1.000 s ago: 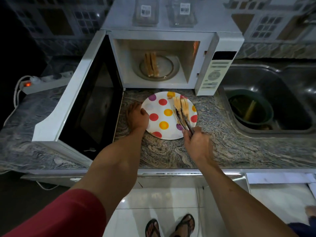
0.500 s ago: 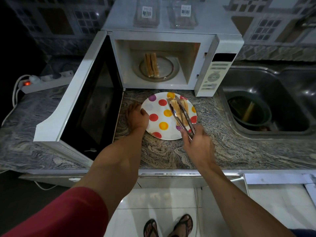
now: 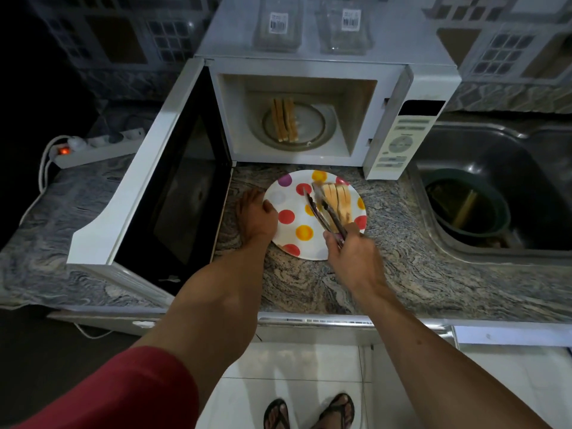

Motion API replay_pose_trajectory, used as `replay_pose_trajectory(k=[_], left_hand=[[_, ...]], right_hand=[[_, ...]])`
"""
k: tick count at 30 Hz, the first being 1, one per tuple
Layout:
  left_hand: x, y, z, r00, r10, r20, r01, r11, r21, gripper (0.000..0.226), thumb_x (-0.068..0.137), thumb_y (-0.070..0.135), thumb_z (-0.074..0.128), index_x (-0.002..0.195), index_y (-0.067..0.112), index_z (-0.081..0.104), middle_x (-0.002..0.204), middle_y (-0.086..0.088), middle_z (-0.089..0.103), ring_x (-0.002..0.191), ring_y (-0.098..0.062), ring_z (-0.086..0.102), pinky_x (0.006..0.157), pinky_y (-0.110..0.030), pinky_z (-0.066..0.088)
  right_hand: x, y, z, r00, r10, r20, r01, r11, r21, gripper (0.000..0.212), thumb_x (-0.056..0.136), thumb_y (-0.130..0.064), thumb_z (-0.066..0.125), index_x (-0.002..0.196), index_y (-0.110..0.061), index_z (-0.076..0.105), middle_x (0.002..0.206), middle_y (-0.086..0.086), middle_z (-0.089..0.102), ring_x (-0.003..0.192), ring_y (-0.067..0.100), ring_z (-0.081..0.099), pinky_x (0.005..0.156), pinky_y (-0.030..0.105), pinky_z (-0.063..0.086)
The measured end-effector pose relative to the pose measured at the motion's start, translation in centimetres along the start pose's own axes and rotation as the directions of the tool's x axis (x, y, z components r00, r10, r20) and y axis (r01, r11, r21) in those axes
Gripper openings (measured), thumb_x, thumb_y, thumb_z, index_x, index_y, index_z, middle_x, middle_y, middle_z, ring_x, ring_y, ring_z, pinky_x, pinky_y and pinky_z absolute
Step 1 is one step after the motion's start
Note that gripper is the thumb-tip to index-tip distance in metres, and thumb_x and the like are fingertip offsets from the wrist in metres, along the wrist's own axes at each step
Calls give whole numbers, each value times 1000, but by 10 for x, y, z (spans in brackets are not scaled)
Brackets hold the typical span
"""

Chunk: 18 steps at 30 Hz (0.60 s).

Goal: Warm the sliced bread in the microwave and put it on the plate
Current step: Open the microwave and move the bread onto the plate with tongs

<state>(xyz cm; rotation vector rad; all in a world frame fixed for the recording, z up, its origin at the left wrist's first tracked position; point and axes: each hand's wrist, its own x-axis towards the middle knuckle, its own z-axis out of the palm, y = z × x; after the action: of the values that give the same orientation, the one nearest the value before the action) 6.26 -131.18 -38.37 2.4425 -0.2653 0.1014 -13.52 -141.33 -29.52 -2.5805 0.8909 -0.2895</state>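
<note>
- Dim kitchen, swirly grey-brown stone countertop, pale floor tiles below.
- Sliced bread on plate: a few pale slices fanned on the upper right part of the polka-dot plate, which sits on the counter just in front of the microwave.
- Tongs: metal, two arms spread apart; one arm lies across the bread, the other left of it over bare plate. Tips near the slices' far end. Whether they touch the bread: can't tell.
- Right hand curled round the tongs' handle end, at the plate's near right rim, well back from the bread.
- Left hand at the plate's left rim, knuckles up, fingers curled; thumb looks to touch the rim. Fingertips hidden under the hand, so an actual hold on the plate isn't clear.
- More bread in microwave: slices standing on edge, left side of the round glass turntable.
- Microwave white, boxy; door swung open to the left, dark glass panel. Control panel on right, labels blurred.
- Two clear containers w/ barcode stickers on top of microwave, tops cut off by frame.
- Steel sink at right w/ dark green round bowl; contents hard to make out.
- White power strip at left, red switch lit.
- Red sleeve on left arm; sandalled feet at bottom edge.
</note>
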Motion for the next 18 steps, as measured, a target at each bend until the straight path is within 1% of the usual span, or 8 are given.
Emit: replay_pose_trajectory(k=[2,4,7,10,12,15,18], left_hand=[[-1,1,-1,1000,-10,-15,10,1000,-11,38,92,15,50,127,9,63,141,-13,53,136,-31,41,117,-40,26],[-2,0,0,1000,-15,-21,15,1000,-28,38,90,14,51,125,8,65,139,-14,56,134,-31,43,116,-40,28],[-3,0,-1,999,-31,-31,30,999,-32,38,89,14,51,124,8,66,138,-14,56,133,-31,44,116,-40,29],[-1,2,0,999,-40,-14,40,999,-33,40,90,14,51,128,9,63,139,-12,55,136,-29,41,117,-38,27],[0,2,1,998,-63,-10,63,998,-32,40,91,16,51,129,10,62,139,-10,55,135,-29,42,116,-40,29],[0,0,5,997,-81,-13,81,996,-39,39,88,19,50,124,12,65,137,-12,57,132,-32,45,114,-41,32],[0,0,6,996,-85,-37,83,996,-41,46,83,24,45,121,11,67,134,-13,59,129,-32,48,112,-40,34]], right_hand=[[11,-7,-1,1000,-25,-16,26,999,33,50,98,-49,49,117,-4,54,85,17,67,75,37,66,56,33,49],[27,-16,-4,998,-58,-31,59,996,65,49,99,-49,49,117,-3,54,83,17,66,73,38,66,53,31,43],[57,-34,-8,997,-67,-44,73,987,141,49,98,-49,49,117,-3,54,90,20,67,80,40,65,56,32,40],[92,-55,-8,997,-10,-77,27,975,222,47,98,-47,52,109,-1,56,93,22,67,85,41,65,59,33,38],[116,-69,-7,997,25,-77,-4,964,265,46,98,-45,53,108,0,56,96,23,68,90,42,64,62,32,36],[145,-86,-9,997,74,-24,-64,960,272,47,99,-44,52,116,0,54,109,23,66,101,42,62,68,31,35],[163,-95,-7,996,86,12,-86,954,289,46,98,-42,55,116,0,57,113,23,65,104,42,62,72,35,42]])
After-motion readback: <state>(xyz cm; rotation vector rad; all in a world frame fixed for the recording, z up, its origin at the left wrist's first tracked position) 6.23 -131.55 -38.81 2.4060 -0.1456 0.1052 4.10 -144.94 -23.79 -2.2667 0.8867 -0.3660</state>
